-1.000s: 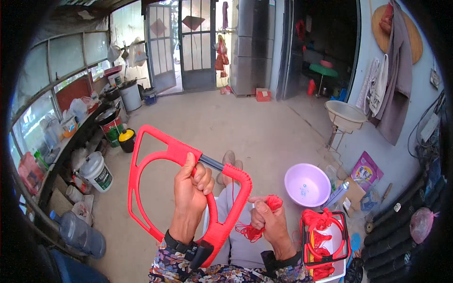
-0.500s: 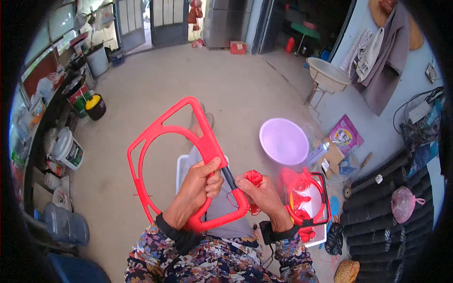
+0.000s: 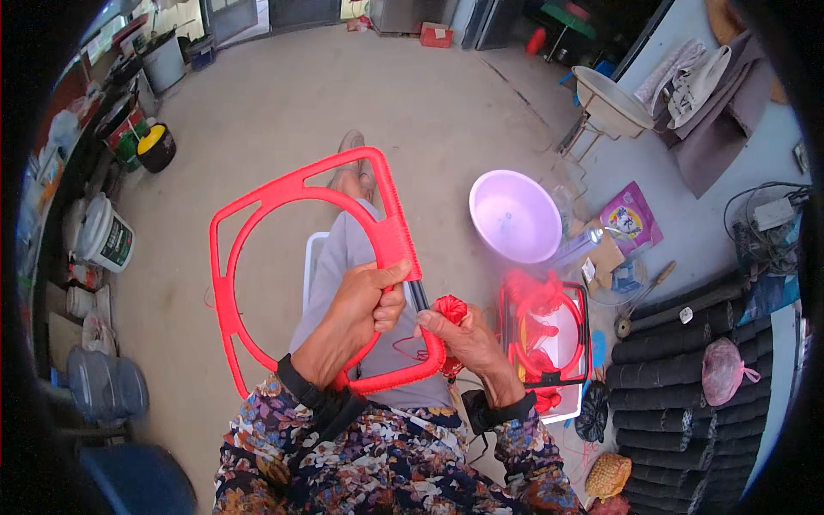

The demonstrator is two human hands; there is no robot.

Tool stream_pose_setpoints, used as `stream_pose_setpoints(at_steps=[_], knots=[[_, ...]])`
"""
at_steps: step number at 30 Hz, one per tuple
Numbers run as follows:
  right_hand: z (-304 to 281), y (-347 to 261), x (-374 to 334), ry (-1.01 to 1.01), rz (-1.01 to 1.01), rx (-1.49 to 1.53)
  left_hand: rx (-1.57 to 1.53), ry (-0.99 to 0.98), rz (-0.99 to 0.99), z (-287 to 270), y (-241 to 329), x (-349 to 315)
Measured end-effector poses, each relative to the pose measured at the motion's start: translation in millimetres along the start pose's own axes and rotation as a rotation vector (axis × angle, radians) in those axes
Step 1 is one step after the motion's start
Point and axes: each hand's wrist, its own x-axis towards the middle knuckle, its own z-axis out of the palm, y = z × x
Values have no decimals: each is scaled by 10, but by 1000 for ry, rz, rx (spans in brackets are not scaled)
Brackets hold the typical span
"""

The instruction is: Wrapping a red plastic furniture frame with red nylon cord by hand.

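Observation:
A large squarish frame (image 3: 394, 241) with a ring inside it, wrapped in red cord, is held above my lap. My left hand (image 3: 369, 300) is closed round its right side, where ring and outer bar meet. Just right of that grip, a short black stretch of bar (image 3: 418, 294) shows bare between the red wrappings. My right hand (image 3: 470, 342) is closed on a bundle of red cord (image 3: 451, 310), close against the frame's lower right corner. A loose strand of cord loops down inside that corner. The right fingertips are partly hidden behind the bundle.
On my right, a second frame (image 3: 585, 330), black outside with a red ring, lies over a white tray (image 3: 562, 415) with red cord. A purple basin (image 3: 515, 215) stands beyond it. Rolled black material (image 3: 678, 378) lines the right wall; buckets and a water jug (image 3: 105, 384) stand left.
The view has tilted down, so the room appears higher. My right hand and the cord bundle have come closer to the frame's corner. The left hand keeps its hold.

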Motion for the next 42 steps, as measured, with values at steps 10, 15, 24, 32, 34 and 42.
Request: stream_pose_setpoints(at_steps=[10,15,24,32,34,42], knots=[[86,18,-43,50,44,77,55,4,-141,-103,-43,99],[95,43,-14,45,57,57,89,31,-105,-79,24,63],[9,197,-256,309,67,338,14,-53,-5,-299,107,3],[206,14,-402,198,137,81,-16,-70,33,-272,100,-16],[207,12,-400,198,138,75,12,-43,39,-243,108,-22],[214,138,-412,223,141,135,4,-63,12,-303,30,47]])
